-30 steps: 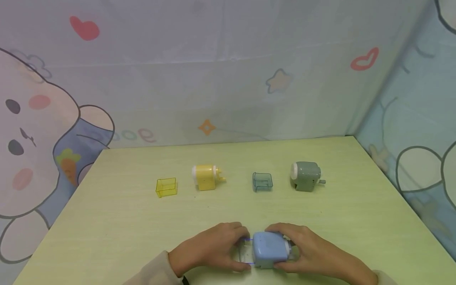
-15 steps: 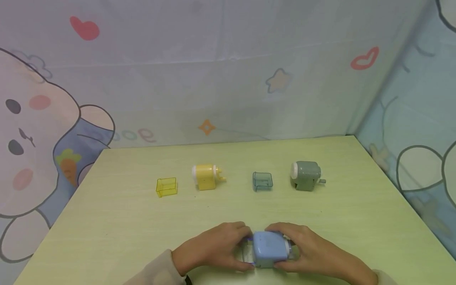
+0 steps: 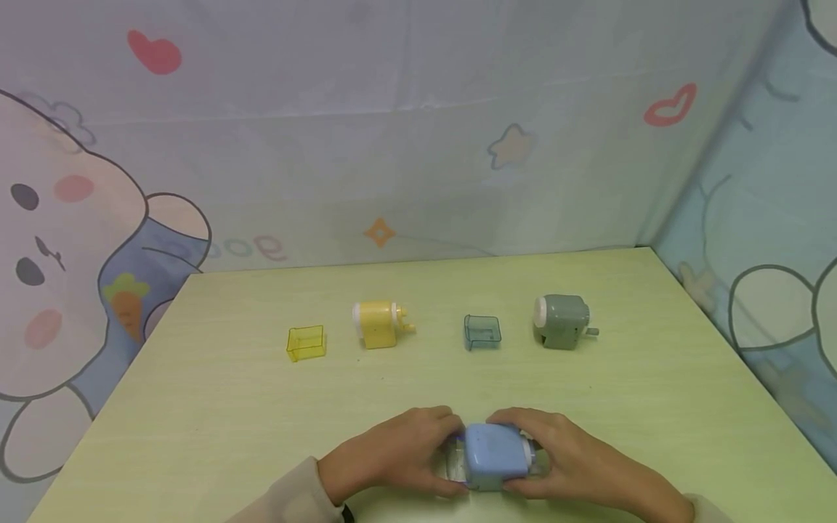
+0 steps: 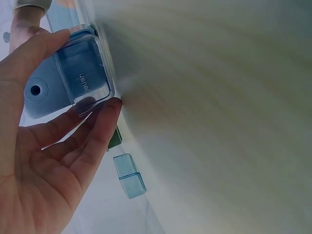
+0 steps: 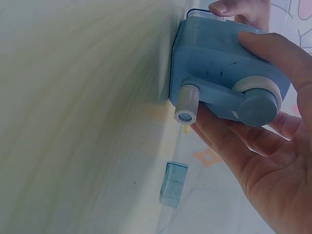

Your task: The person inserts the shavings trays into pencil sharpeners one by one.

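A blue hand-crank pencil sharpener point(image 3: 498, 452) lies at the front of the table between both hands. My right hand point(image 3: 578, 456) grips its body from the crank side, thumb and fingers on opposite sides. The crank point(image 5: 214, 95) with its pale knob shows in the right wrist view. On the other side, my left hand point(image 3: 412, 452) pinches a clear shavings drawer point(image 4: 90, 73) between thumb and fingertips. This drawer is partly inside the sharpener, its outer end sticking out. Above it, the round pencil hole point(image 4: 35, 90) shows in the left wrist view.
Farther back on the table point(image 3: 229, 407) stand a yellow sharpener point(image 3: 378, 325) and a grey-green sharpener point(image 3: 564, 322). To the left of each lies its loose drawer, one yellow point(image 3: 306, 344) and one teal point(image 3: 482, 333). A printed cloth point(image 3: 418, 167) hangs behind.
My left hand has moved slightly right, and the clear drawer sits a little deeper in the blue sharpener. The right hand keeps its grip in nearly the same place.
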Demonstrator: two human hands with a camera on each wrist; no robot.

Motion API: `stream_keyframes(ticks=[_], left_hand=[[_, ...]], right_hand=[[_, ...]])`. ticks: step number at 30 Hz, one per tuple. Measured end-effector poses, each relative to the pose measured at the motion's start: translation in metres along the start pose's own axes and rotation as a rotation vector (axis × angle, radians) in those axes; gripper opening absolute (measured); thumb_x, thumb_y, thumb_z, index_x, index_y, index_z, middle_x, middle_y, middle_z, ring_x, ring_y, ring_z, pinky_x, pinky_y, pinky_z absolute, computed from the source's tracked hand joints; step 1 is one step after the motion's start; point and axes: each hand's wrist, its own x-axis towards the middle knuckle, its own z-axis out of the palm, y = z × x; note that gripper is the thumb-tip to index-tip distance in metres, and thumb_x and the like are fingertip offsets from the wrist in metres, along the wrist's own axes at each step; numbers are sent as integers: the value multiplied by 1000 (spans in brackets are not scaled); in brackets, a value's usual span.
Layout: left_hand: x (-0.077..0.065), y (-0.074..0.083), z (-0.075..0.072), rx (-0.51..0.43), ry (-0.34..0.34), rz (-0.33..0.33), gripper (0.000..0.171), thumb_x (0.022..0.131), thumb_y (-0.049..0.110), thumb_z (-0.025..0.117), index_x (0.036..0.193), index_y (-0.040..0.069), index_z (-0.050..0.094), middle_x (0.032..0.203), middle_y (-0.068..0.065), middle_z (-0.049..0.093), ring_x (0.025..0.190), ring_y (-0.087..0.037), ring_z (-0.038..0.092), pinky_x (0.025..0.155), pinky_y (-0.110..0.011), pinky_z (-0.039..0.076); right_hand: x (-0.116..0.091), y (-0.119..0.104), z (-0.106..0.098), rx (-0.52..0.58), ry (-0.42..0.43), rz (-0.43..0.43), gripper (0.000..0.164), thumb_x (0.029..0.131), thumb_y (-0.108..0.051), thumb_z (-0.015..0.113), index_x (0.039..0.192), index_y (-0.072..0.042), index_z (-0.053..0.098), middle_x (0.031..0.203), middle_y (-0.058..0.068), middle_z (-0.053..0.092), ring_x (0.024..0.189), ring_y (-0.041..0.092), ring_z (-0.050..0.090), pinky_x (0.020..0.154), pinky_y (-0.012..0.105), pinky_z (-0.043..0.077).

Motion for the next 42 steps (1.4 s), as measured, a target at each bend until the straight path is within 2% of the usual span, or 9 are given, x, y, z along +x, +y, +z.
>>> stream_keyframes(ticks=[18, 26, 42], left_hand=[[0, 1, 1, -14, -17, -33, 59, 74, 59, 64, 108, 11, 56, 93, 10, 51, 79, 7, 42, 67, -8, 37], [1, 2, 2, -23, -25, -48, 60, 74, 59, 64, 109, 11, 55, 93, 10, 50, 77, 7, 43, 65, -7, 37], [4, 5, 3, -21, 12, -30, 59, 73, 58, 66, 104, 8, 57, 88, 10, 50, 75, 6, 43, 64, -7, 37]], right_hand=[[1, -2, 0, 13, -9, 24, 60, 76, -41, 71, 126, -25, 42, 112, -14, 51, 91, 5, 50, 73, 29, 47], [1, -1, 1, 3, 3, -4, 61, 76, -40, 72, 127, -24, 42, 112, -13, 51, 91, 5, 50, 72, 28, 47], [0, -1, 1, -5, 14, 13, 60, 75, -40, 73, 125, -25, 43, 109, -14, 52, 89, 4, 51, 71, 28, 47]])
